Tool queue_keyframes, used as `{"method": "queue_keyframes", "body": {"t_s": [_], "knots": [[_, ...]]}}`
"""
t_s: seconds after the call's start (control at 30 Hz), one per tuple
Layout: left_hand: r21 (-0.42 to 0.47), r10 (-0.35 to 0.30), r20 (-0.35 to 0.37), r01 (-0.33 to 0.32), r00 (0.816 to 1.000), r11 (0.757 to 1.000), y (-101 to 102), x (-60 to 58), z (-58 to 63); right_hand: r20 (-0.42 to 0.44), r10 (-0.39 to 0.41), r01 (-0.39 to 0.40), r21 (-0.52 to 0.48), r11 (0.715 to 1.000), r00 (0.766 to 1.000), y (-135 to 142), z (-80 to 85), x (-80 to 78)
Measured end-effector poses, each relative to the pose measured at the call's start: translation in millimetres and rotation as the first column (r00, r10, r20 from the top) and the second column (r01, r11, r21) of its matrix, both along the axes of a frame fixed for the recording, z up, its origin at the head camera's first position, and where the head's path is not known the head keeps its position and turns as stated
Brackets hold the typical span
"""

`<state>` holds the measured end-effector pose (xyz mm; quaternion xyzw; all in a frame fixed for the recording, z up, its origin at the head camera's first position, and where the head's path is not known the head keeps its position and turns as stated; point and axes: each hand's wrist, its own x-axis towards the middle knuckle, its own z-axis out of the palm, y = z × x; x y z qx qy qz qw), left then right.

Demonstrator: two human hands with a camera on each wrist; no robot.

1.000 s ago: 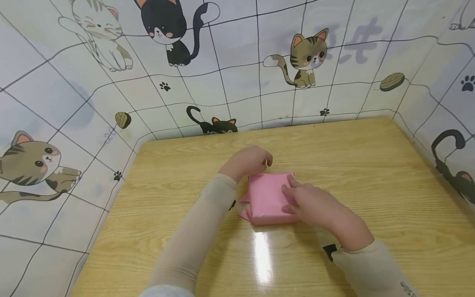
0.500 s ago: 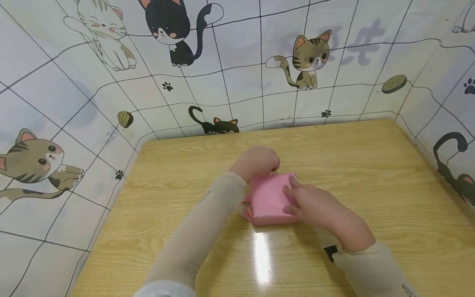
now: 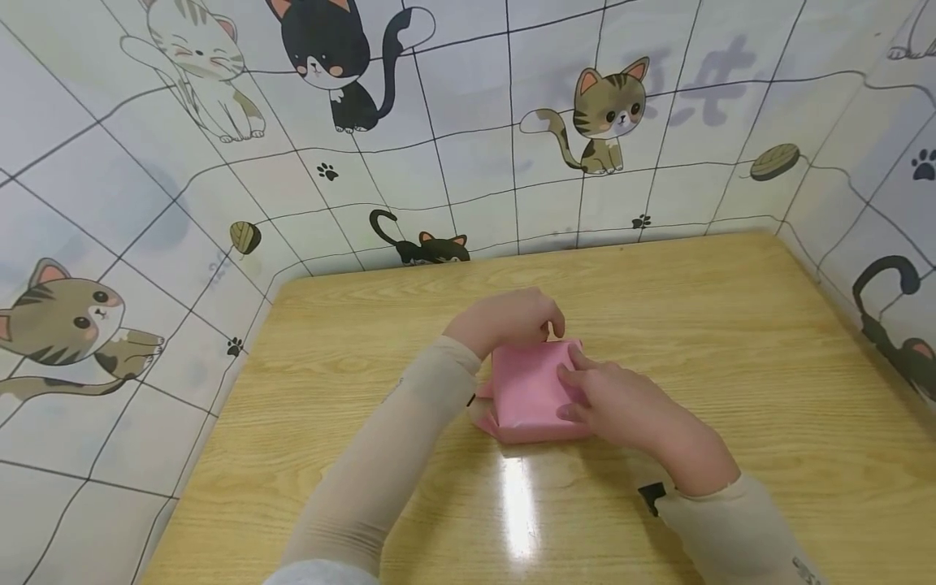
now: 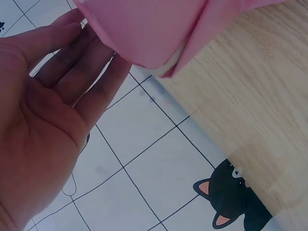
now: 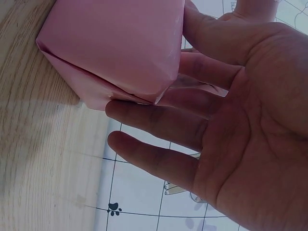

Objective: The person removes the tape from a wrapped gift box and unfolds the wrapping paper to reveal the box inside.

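A box wrapped in pink paper (image 3: 530, 386) lies on the wooden table, its folded paper flaps (image 3: 486, 410) sticking out on the left side. My left hand (image 3: 512, 315) reaches across the far edge of the box. In the left wrist view its slightly bent fingers (image 4: 103, 82) touch the paper edge, the thumb close to them. Over the right end, my right hand (image 3: 621, 398) holds the box between thumb and fingers. The right wrist view shows the fingers (image 5: 159, 122) along a folded end seam, the thumb at another edge. The box's underside is hidden.
White walls (image 3: 468, 179) printed with cartoon cats and grid lines border the table (image 3: 329, 366) at the back and both sides. A bright reflection shines on the tabletop in front of the box. Light sleeves cover both forearms.
My left hand has moved a little to the right along the far edge of the box. The right hand and the box have stayed in place.
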<state>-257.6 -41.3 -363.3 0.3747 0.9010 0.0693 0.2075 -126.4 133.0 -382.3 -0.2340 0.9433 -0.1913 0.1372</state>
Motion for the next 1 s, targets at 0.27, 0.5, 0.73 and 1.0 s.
{"method": "queue_keyframes", "body": {"t_s": [0.27, 0.5, 0.73, 1.0], "knots": [[0.025, -0.02, 0.033, 0.019, 0.999, 1.0, -8.1, -6.4, -9.1, 0.026, -0.016, 0.016, 0.005, 1.0, 1.0, -1.6, -0.3, 0.9], [0.049, 0.025, 0.094, -0.03, 0.995, 0.998, -18.1, -8.2, -13.4, 0.011, -0.017, 0.017, 0.006, 1.0, 1.0, -0.9, -0.6, 1.0], [0.017, 0.108, 0.119, -0.111, 0.987, 0.994, -27.1, 5.7, -10.9, 0.004, -0.016, 0.016, -0.008, 1.0, 1.0, -0.1, -0.9, 1.1], [-0.021, 0.25, 0.107, -0.25, 0.962, 0.968, -38.0, 39.5, -5.6, -0.027, -0.065, 0.062, -0.079, 0.995, 0.998, 2.7, -4.7, 5.2]]}}
